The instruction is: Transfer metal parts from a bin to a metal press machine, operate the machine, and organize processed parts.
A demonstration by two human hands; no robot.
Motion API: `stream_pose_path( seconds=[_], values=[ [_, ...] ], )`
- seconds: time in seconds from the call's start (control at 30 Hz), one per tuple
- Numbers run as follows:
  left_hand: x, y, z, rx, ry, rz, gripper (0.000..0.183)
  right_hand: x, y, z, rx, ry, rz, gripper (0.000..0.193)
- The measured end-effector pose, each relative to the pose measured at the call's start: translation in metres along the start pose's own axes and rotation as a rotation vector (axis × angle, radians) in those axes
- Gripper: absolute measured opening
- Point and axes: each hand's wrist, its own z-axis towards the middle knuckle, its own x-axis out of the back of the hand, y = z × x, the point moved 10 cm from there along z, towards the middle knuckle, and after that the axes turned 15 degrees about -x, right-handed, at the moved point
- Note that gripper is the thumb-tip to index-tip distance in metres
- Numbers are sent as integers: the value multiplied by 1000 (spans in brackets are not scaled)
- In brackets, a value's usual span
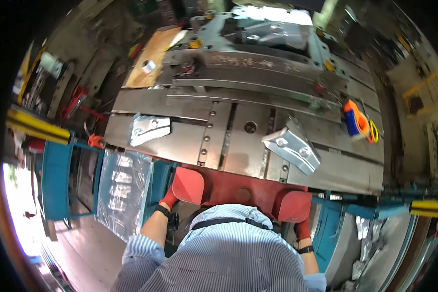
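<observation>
Both hands in red gloves, low at the front of the press. Left hand (170, 198) rests against the left rounded red button housing (188, 185); right hand (302, 228) sits just under the right rounded red button housing (293, 206). Fingers mostly hidden, so can't tell whether curled or flat. Two bent shiny sheet-metal brackets lie on the grey steel desk (180, 141) above: left bracket (150, 129), right bracket (293, 147), both well apart from the hands. Orange-and-blue tape dispenser (355, 119) far right.

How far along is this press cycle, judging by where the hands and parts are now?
Looks done: two sheet-metal parts lie on the press table, left part and right part. In hand: left hand and right hand, in red gloves, rest at the red button housings. Left: both parts not yet removed.
</observation>
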Motion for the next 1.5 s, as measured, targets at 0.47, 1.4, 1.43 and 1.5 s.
stream_pose_path(
  seconds=[0.47, 1.4, 1.43, 1.5],
  values=[
    [-18, 5, 15, -80, -39, 80, 48, -50, -33, -34, 182, 241, -631, 36],
    [-125, 541, 200, -868, 66, 888, 41, -397, -166, -88, 1017, 639, -1907, 95],
    [-134, 549, 219, -840, 104, 924, 44, -407, -160, -77, 1007, 646, -1972, 100],
    [-148, 564, 255, -766, 183, 994, 50, -416, -154, -58, 970, 626, -2078, 107]
  ],
)
